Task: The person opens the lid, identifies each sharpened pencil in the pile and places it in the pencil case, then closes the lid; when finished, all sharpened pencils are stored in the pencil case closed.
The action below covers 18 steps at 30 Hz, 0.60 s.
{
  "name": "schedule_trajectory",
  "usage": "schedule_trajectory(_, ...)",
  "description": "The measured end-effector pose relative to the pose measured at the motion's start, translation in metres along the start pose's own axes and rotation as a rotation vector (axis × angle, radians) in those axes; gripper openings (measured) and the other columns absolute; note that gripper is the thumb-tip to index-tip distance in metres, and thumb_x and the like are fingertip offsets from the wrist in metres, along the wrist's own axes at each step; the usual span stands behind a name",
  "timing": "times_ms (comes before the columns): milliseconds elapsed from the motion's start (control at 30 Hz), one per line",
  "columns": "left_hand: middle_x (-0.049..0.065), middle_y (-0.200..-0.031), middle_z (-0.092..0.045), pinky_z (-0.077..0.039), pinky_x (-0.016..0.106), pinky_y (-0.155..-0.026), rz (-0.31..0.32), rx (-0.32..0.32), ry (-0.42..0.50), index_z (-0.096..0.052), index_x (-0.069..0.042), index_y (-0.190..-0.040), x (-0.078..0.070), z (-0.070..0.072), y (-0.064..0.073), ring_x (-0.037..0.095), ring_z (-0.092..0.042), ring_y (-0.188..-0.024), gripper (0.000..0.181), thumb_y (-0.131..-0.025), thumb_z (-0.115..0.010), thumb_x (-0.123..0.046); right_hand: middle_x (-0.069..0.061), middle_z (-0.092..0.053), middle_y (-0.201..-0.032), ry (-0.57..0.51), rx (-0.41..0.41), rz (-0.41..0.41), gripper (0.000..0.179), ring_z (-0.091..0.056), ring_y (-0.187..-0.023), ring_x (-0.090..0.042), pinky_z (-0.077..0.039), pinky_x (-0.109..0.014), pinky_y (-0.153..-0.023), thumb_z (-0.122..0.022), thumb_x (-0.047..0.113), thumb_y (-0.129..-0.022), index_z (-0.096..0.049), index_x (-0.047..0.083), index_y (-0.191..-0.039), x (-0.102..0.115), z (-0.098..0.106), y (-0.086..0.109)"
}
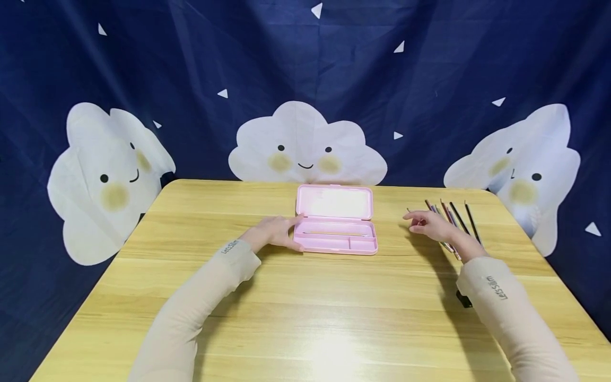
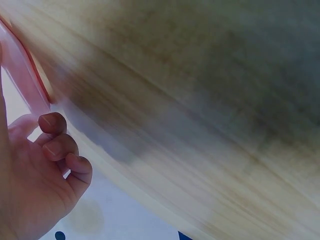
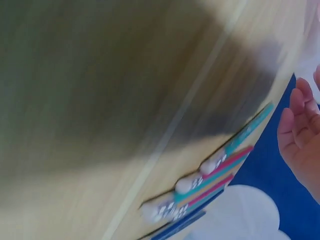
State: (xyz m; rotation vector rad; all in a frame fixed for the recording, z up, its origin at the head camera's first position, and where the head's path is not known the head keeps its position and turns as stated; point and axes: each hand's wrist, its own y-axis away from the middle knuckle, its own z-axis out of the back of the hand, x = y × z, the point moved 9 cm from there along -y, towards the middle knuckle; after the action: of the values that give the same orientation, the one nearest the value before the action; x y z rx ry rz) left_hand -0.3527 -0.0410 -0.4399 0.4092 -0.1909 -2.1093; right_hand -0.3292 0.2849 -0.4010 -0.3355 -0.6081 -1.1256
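A pink pencil case lies open on the wooden table, its lid tipped back on the far side. One pencil lies lengthwise in its long compartment. My left hand grips the case's left end, thumb at the near corner and forefinger near the hinge; the other fingers curl loosely in the left wrist view. To the right of the case, my right hand is raised over the table with bent fingers. A thin dark pencil tip shows at its fingertips, the rest hidden by the hand.
Several pencils lie side by side under and beyond the right wrist; their coloured barrels show in the right wrist view. A small black object lies partly beneath the right sleeve. Behind the table hangs a blue curtain with clouds.
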Motion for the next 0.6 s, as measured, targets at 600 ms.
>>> schedule_trajectory(600, 0.013, -0.135, -0.047, -0.043, 0.039, -0.085, 0.003, -0.005, -0.017, -0.018, -0.024, -0.147, 0.0, 0.0, 0.0, 0.025, -0.051, -0.114, 0.104, -0.065, -0.062, -0.07, -0.02, -0.056, -0.093, 0.06, 0.034, -0.138, 0.045, -0.052, -0.086, -0.028, -0.043, -0.04, -0.074, -0.057, 0.002, -0.087, -0.04, -0.018, -0.123, -0.036, 0.014, 0.02)
